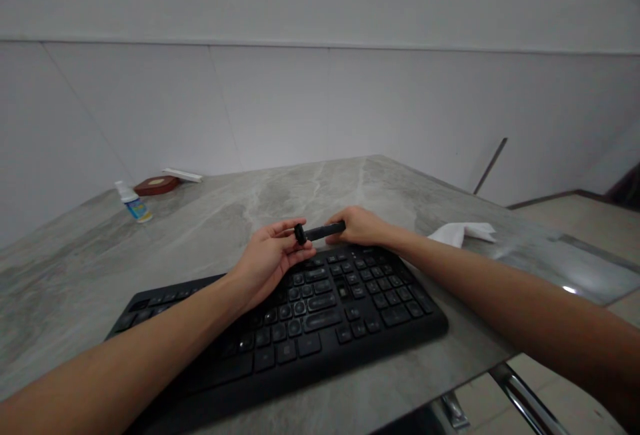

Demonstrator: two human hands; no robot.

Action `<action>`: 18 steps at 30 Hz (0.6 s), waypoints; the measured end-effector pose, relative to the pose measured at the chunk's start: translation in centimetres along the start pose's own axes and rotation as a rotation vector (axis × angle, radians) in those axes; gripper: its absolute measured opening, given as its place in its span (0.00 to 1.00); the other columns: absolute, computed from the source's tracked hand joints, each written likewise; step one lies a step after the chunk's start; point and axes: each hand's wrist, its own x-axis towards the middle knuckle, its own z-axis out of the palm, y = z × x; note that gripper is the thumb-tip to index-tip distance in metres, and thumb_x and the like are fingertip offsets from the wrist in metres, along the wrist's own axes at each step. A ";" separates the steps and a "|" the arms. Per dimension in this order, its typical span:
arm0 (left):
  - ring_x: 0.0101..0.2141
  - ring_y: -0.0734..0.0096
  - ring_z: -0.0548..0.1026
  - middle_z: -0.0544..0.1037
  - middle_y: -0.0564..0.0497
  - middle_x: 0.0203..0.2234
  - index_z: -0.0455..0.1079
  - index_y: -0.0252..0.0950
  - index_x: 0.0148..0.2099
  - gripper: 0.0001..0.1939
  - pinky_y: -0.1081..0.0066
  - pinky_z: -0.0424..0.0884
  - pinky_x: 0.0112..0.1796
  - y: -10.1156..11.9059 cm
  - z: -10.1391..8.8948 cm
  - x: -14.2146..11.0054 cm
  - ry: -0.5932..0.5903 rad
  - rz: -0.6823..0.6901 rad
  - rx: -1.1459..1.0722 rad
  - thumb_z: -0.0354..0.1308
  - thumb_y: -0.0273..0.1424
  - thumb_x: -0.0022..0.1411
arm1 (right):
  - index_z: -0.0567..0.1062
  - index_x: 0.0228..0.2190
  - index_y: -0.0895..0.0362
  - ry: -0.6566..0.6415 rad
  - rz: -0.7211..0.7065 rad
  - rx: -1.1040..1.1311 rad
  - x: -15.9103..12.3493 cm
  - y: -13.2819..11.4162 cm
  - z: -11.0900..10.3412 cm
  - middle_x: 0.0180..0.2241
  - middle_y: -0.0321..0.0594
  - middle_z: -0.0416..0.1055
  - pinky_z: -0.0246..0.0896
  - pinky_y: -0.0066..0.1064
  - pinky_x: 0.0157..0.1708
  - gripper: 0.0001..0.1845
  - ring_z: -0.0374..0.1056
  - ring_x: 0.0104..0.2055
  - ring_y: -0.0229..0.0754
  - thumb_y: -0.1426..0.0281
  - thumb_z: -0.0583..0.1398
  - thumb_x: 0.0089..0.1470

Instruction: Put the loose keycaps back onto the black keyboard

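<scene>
Above the far edge of a black keyboard (320, 321), my two hands meet around a slim black stick-like tool (324, 230). My right hand (356, 225) grips the tool's right end, its fingers closed. In the fingertips of my left hand (273, 251) is a small black piece (300, 233) that looks like a keycap; it touches or nearly touches the tool's left end. One spot among the keys (344, 290) has no cap, and a lighter part shows inside. My left forearm hides much of the keyboard's left side.
A white spray bottle (134, 203) with a blue and yellow label stands at the back left. Beside it lie a red-brown object (157, 185) and a white strip (183, 175). White tissue (463, 232) lies behind my right forearm on the grey marbled table (200, 221).
</scene>
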 end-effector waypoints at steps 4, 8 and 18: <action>0.25 0.72 0.77 0.75 0.47 0.25 0.72 0.25 0.47 0.15 0.73 0.81 0.30 0.0 0.1 0.0 0.039 0.014 -0.005 0.51 0.10 0.63 | 0.84 0.35 0.54 -0.040 0.005 -0.063 0.0 -0.1 0.0 0.25 0.38 0.75 0.51 0.30 0.28 0.10 0.66 0.28 0.39 0.64 0.66 0.50; 0.23 0.74 0.77 0.75 0.48 0.26 0.72 0.25 0.46 0.15 0.74 0.81 0.28 0.2 0.3 -0.1 0.081 0.033 -0.005 0.50 0.09 0.62 | 0.84 0.38 0.52 -0.059 -0.036 -0.097 -0.1 -0.2 -0.1 0.28 0.37 0.77 0.52 0.29 0.29 0.11 0.68 0.30 0.38 0.65 0.65 0.52; 0.26 0.72 0.79 0.77 0.47 0.28 0.73 0.27 0.42 0.12 0.74 0.81 0.30 0.1 0.0 -0.2 0.073 0.064 0.004 0.52 0.11 0.63 | 0.82 0.33 0.55 -0.039 -0.040 -0.332 -0.4 -0.8 -0.5 0.30 0.41 0.77 0.51 0.29 0.29 0.08 0.69 0.32 0.41 0.66 0.63 0.56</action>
